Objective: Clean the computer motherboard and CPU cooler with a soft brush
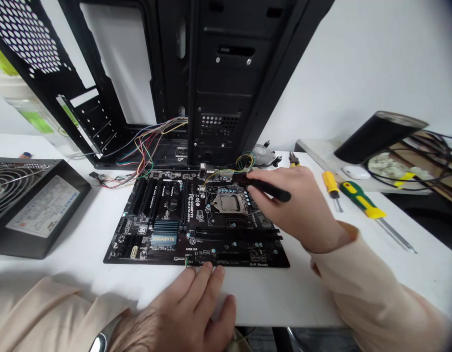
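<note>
A black Gigabyte motherboard [207, 249] lies flat on the white table, with a bare processor [229, 203] in its socket. My right hand [284, 205] is closed around a black-handled tool [271, 189] over the board's back right part. The tool's working end is dark and partly hidden, so its kind is unclear. Fingers stretched out, my left hand [196, 303] rests at the front edge of the board, its fingertips touching or just beside it. Thin coloured wires [244, 161] run over the back of the board close to the tool.
Behind the board stands an open black computer case [226, 98] with loose cables [145, 142]. A power supply [38, 210] sits at left. On the right are a cooler fan [264, 155], pliers [293, 159], a yellow screwdriver [331, 186], a green-yellow screwdriver [363, 199] and a black cylinder [379, 134].
</note>
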`<state>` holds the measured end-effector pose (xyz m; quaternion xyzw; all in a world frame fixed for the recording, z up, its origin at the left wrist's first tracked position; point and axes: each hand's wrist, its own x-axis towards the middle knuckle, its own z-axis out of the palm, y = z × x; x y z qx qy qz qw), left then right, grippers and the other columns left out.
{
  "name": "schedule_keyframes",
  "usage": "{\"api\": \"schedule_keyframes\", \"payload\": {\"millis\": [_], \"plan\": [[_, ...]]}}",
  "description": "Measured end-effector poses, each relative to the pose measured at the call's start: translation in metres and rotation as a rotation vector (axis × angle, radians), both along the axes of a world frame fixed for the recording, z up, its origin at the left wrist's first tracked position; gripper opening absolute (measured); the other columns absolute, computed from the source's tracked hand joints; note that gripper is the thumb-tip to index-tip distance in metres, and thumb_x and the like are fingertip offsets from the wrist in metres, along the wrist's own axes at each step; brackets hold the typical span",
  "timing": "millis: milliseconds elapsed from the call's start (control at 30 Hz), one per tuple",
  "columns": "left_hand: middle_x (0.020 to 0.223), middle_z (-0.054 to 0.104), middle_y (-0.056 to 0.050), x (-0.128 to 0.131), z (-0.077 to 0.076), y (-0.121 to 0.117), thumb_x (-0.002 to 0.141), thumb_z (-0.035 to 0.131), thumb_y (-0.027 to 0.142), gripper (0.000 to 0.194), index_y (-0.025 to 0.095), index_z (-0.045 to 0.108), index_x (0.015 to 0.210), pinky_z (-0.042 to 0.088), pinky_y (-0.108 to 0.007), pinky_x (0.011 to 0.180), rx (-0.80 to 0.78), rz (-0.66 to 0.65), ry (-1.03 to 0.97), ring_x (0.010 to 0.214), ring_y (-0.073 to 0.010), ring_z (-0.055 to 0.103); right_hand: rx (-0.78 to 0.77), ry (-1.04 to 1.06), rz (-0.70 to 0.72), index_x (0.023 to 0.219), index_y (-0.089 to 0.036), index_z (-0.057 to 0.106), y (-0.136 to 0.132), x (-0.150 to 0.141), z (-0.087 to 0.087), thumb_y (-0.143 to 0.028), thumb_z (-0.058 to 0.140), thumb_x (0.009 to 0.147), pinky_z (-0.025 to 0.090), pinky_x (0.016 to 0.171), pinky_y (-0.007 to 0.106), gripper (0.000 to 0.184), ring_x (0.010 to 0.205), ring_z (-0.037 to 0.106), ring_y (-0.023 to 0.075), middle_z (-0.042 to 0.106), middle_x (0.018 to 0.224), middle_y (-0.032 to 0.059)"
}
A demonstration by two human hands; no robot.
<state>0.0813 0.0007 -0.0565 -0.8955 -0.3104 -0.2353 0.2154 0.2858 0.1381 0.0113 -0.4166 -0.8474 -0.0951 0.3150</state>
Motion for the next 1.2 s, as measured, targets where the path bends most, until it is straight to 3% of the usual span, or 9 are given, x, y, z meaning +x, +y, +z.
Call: {"api": "schedule_keyframes", "payload": {"millis": [167,367,500,567,700,767,933,1000,1200], "plan": [[0.102,0.075,-0.011,0.004,-0.013,0.001,0.093,0.051,0.021,0.013,0.017,0.059,0.102,0.038,-0.043,0.097,0.07,-0.016,-0.085,0.098,-0.0265,0.067,-0.212,0.064,0.103,0.099,-0.02,0.072,0.009,-0.003,0.0,-0.022,0.057,0.085,0.053,0.077,0.033,0.021,0.082,0.072,0.0217,0.077,0.094,0.0051],[0.108,0.074,-0.009,0.003,-0.01,-0.004,0.095,0.051,0.022,0.013,0.018,0.058,0.105,0.038,-0.042,0.099,0.0,0.019,-0.016,0.104,-0.026,0.066,-0.308,-0.083,-0.244,0.09,-0.021,0.075,0.013,0.0,0.015,-0.025,0.055,0.084,0.051,0.065,0.035,0.022,0.067,0.068,0.0231,0.075,0.077,0.0042],[0.11,0.073,-0.008,0.0,-0.003,-0.007,0.096,0.051,0.022,0.014,0.018,0.057,0.108,0.039,-0.041,0.1,-0.038,0.028,0.023,0.107,-0.0255,0.065,-0.376,0.044,-0.006,0.103,-0.024,0.075,0.013,-0.005,0.015,-0.025,0.056,0.085,0.054,0.08,0.032,0.026,0.087,0.071,0.0203,0.077,0.099,0.0015],[0.111,0.073,-0.009,0.0,-0.002,-0.007,0.096,0.05,0.023,0.014,0.018,0.057,0.108,0.038,-0.041,0.1,-0.043,0.03,0.029,0.107,-0.0255,0.065,-0.423,0.021,0.041,0.105,-0.024,0.075,0.015,-0.008,0.014,-0.025,0.057,0.084,0.053,0.085,0.033,0.028,0.093,0.07,0.0209,0.076,0.104,0.0013],[0.112,0.072,-0.009,0.0,-0.004,-0.007,0.096,0.05,0.023,0.015,0.018,0.056,0.109,0.037,-0.041,0.102,-0.051,0.035,0.034,0.108,-0.0253,0.065,-0.385,-0.11,-0.235,0.088,-0.022,0.077,0.021,-0.005,0.02,-0.023,0.059,0.079,0.05,0.067,0.034,0.021,0.071,0.067,0.0232,0.074,0.073,0.0039],[0.112,0.072,-0.009,0.0,-0.004,-0.007,0.096,0.049,0.022,0.016,0.018,0.056,0.11,0.036,-0.042,0.102,-0.048,0.029,0.036,0.108,-0.0255,0.065,-0.34,-0.088,-0.294,0.083,-0.021,0.077,0.021,-0.004,0.025,-0.022,0.058,0.077,0.048,0.063,0.033,0.019,0.066,0.065,0.0219,0.072,0.068,0.0042],[0.11,0.073,-0.009,-0.001,-0.003,-0.005,0.096,0.048,0.021,0.017,0.018,0.056,0.11,0.038,-0.042,0.099,-0.034,0.011,0.045,0.104,-0.0262,0.066,-0.441,0.107,0.059,0.096,-0.023,0.077,0.015,-0.02,0.02,-0.023,0.059,0.082,0.053,0.074,0.029,0.022,0.083,0.069,0.0181,0.077,0.095,0.0007],[0.11,0.073,-0.009,-0.002,-0.002,-0.004,0.096,0.048,0.022,0.017,0.018,0.056,0.11,0.039,-0.041,0.099,-0.037,0.006,0.033,0.105,-0.0259,0.066,-0.462,0.096,0.106,0.101,-0.024,0.076,0.015,-0.026,0.017,-0.022,0.059,0.083,0.053,0.084,0.03,0.025,0.092,0.07,0.0185,0.076,0.102,-0.0002],[0.109,0.073,-0.01,-0.003,-0.004,-0.002,0.096,0.045,0.02,0.018,0.018,0.057,0.109,0.037,-0.041,0.097,-0.022,-0.017,0.031,0.102,-0.0263,0.067,-0.352,-0.162,-0.322,0.092,-0.02,0.078,0.019,-0.021,0.025,-0.022,0.059,0.079,0.054,0.074,0.043,0.023,0.079,0.07,0.0303,0.076,0.083,0.0083]]}}
